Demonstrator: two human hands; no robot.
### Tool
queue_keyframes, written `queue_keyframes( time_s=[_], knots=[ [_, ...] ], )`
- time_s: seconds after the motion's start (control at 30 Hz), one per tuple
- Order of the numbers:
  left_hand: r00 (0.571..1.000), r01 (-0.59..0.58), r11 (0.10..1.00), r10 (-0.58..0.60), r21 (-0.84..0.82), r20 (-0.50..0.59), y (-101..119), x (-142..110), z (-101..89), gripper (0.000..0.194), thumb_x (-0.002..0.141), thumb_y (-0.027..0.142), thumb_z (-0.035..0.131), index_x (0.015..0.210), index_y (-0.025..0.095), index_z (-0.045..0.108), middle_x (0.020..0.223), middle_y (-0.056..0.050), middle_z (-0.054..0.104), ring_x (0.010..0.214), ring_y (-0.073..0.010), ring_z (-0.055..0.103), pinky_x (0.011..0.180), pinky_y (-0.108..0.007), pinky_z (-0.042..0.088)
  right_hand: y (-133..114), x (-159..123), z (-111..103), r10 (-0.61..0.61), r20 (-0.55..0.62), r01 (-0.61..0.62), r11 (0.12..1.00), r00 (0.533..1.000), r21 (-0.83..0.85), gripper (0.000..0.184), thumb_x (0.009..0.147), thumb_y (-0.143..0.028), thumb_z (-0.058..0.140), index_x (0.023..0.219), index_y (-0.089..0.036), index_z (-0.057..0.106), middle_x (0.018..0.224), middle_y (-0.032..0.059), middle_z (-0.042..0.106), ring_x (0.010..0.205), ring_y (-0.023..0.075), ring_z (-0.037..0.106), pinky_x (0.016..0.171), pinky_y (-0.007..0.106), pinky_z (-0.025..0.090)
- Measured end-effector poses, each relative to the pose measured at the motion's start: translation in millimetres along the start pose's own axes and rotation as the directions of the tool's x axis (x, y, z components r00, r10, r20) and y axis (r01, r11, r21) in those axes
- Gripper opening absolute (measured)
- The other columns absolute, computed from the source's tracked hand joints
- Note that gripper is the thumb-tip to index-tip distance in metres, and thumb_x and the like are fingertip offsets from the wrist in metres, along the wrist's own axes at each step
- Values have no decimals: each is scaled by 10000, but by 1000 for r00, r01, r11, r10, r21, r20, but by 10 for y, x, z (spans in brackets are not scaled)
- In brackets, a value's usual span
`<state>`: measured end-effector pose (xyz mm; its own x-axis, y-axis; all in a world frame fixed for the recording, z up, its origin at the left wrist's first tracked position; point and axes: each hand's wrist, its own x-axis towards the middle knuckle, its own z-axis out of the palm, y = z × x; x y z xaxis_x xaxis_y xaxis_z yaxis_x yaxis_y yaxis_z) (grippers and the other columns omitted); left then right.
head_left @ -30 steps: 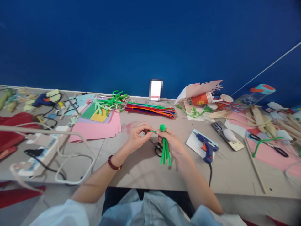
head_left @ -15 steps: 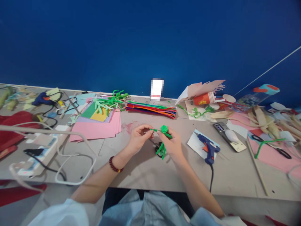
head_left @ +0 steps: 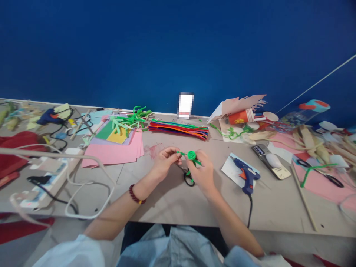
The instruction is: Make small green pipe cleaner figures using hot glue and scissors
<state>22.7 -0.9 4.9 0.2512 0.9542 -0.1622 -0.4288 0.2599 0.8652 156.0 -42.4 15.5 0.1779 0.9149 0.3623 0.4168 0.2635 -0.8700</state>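
Left hand (head_left: 164,163) and right hand (head_left: 203,172) are both closed, gripping a green pipe cleaner (head_left: 191,155) held between them, its coiled disc beside the right hand's fingertips, above the counter (head_left: 164,204). Black-handled scissors (head_left: 188,178) lie just below the right hand, a blue hot glue gun (head_left: 246,176) rests farther right, and multicoloured pipe cleaners (head_left: 178,130) lie ahead.

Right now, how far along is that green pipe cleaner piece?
Done: the green pipe cleaner is wound into a tight round coil. In hand: the left hand pinches a strand beside the coil, and the right hand grips the coil's edge. Left: loose green ends stick out, and the blue glue gun lies apart, untouched.
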Motion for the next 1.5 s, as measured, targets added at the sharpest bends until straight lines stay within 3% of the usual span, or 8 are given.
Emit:
queue_keyframes(
  time_s=[0.23, 0.4, 0.6, 0.8, 1.13, 1.23, 1.37, 1.5],
  knots=[
    [987, -84, 988, 65, 128, 149, -28, 9, -47, 241, 664, 293, 720, 843, 142, 661, 651, -21, 648, 572, -112, 591, 581, -247, 511, 64, 44, 3, 165, 41, -170, 968, 985, 186, 171, 755, -312, 595, 622, -206, 577, 636, -12, 507, 641, 143, 480, 612, 263, 379],
    [983, -173, 958, 156, 230, 93, -22, 20, -63, 245, 671, 360, 707, 764, 143, 641, 563, 2, 619, 513, -110, 574, 538, -248, 506, 87, 56, 21, 268, 121, -293, 908, 956, 300, 143, 696, -331, 647, 643, -204, 610, 654, -9, 561, 647, 148, 506, 617, 268, 412],
    [990, -139, 970, 130, 199, 55, 41, 12, -25, 262, 651, 381, 717, 735, 142, 649, 533, 4, 613, 476, -100, 559, 508, -231, 486, 71, 61, 40, 382, 179, -421, 800, 907, 427, 186, 659, -357, 686, 754, -206, 634, 757, 2, 627, 714, 156, 553, 695, 282, 456],
    [987, -151, 972, 137, 183, 85, 24, 19, -61, 225, 690, 348, 692, 778, 143, 663, 574, -10, 625, 509, -107, 570, 535, -244, 502, 122, 63, 40, 392, 158, -420, 796, 906, 436, 181, 670, -362, 687, 762, -211, 644, 771, 1, 622, 738, 154, 547, 708, 276, 448],
    [929, -370, 875, 349, 314, 123, 83, -12, -53, 166, 721, 307, 668, 780, 153, 660, 705, -12, 625, 523, -87, 568, 517, -223, 474, 111, 71, -9, 303, 192, -358, 828, 933, 431, 184, 688, -378, 682, 734, -203, 646, 712, -1, 600, 700, 149, 531, 678, 270, 430],
    [940, -340, 899, 316, 275, 130, 109, -7, -55, 191, 691, 322, 694, 748, 144, 654, 650, -7, 618, 515, -91, 561, 514, -224, 467, 93, 97, -79, 317, 356, -471, 693, 879, 545, 281, 659, -459, 683, 727, -188, 659, 704, 16, 641, 706, 173, 576, 709, 303, 453],
    [944, -318, 933, 295, 169, 151, 126, 11, -80, 176, 663, 303, 722, 719, 149, 656, 646, 3, 607, 490, -78, 538, 488, -213, 447, 87, 140, -178, 267, 616, -664, 423, 741, 616, 512, 716, -644, 494, 722, -162, 668, 718, 70, 680, 734, 222, 625, 710, 350, 480],
    [936, -272, 948, 220, 168, 273, 147, 2, -101, 148, 679, 278, 712, 719, 142, 668, 710, -16, 599, 539, -87, 544, 508, -222, 448, 139, 146, -173, 250, 771, -804, 302, 586, 513, 441, 801, -538, 469, 712, -145, 650, 656, 59, 667, 644, 184, 628, 657, 312, 495]
  ],
)
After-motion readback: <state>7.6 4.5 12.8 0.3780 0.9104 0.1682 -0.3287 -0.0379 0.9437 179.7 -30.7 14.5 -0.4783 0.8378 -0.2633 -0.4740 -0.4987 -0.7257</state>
